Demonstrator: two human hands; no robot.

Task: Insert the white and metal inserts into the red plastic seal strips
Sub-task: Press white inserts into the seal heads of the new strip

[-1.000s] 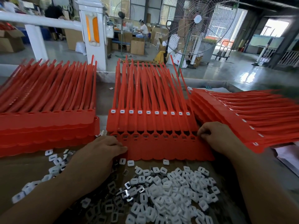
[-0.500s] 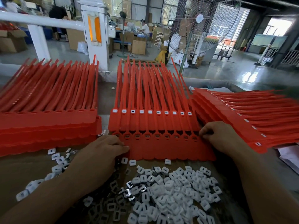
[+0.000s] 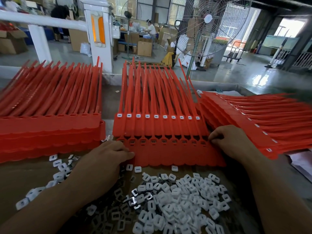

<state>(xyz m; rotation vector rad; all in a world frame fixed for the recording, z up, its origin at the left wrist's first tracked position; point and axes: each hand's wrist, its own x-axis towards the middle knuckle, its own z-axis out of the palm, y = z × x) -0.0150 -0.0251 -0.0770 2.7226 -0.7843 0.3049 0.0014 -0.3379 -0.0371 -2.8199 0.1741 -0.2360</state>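
Red seal strips (image 3: 168,152) lie crosswise between your hands, sockets running left to right. Your left hand (image 3: 101,164) grips their near-left corner. Your right hand (image 3: 236,142) curls at the rightmost socket, and you cannot tell what it pinches. White inserts (image 3: 177,200) lie heaped nearer you.

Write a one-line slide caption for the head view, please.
Left hand and right hand hold the middle red seal strips behind a pile of white inserts.
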